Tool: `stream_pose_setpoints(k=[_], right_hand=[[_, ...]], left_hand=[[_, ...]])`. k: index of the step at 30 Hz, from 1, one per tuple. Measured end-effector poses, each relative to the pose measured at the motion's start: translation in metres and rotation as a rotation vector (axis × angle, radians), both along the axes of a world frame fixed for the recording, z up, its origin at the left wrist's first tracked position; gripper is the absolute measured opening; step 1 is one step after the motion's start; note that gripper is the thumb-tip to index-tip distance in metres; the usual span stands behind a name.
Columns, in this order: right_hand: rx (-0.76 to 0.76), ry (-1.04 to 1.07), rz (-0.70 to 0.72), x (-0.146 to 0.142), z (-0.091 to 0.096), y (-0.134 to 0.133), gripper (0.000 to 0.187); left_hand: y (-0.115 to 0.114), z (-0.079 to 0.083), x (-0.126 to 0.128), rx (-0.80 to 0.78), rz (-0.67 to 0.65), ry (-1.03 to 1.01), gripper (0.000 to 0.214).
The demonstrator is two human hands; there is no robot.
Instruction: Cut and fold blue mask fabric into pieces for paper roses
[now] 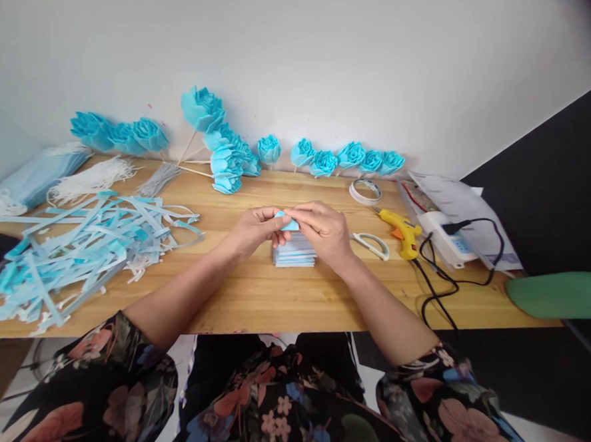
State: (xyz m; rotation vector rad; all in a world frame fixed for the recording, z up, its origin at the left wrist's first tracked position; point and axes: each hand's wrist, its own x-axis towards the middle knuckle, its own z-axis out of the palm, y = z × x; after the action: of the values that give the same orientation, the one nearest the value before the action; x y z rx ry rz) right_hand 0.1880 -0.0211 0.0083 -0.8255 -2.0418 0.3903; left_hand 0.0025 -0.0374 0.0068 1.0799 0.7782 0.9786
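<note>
My left hand (254, 229) and my right hand (322, 229) meet over the middle of the wooden table (260, 296). Both pinch a small light-blue piece of mask fabric (288, 223) between their fingertips, which is partly hidden by the fingers. Right beneath the hands lies a stack of cut blue fabric pieces (294, 253).
Blue fabric roses (226, 160) on sticks line the wall. A heap of cut blue strips (77, 251) covers the left side, with masks (42, 176) and white ear loops (93, 179) behind. Right of my hands lie scissors (373, 244), a tape roll (366, 191), a yellow glue gun (402, 231) and black cables (444, 278).
</note>
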Motion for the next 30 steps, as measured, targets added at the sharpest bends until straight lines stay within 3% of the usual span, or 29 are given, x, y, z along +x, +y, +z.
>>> stream_pose_setpoints(k=[4, 10, 19, 23, 30], right_hand=[[-0.111, 0.051, -0.009, -0.001, 0.0, -0.002, 0.032], [-0.494, 0.278, 0.033, 0.0, -0.002, -0.001, 0.036], [-0.789, 0.428, 0.114, -0.003, 0.004, -0.003, 0.042], [-0.833, 0.41, 0.147, -0.004, 0.008, -0.004, 0.037], [-0.777, 0.41, 0.086, -0.007, 0.006, -0.002, 0.031]], left_hand=[[0.002, -0.004, 0.0, 0.044, 0.03, 0.014, 0.035], [0.002, -0.003, -0.002, 0.082, 0.101, 0.058, 0.035], [0.002, -0.001, -0.002, 0.142, 0.105, 0.131, 0.037], [0.003, -0.001, -0.001, 0.157, 0.108, 0.17, 0.04], [0.001, 0.002, 0.0, 0.145, 0.138, 0.189, 0.039]])
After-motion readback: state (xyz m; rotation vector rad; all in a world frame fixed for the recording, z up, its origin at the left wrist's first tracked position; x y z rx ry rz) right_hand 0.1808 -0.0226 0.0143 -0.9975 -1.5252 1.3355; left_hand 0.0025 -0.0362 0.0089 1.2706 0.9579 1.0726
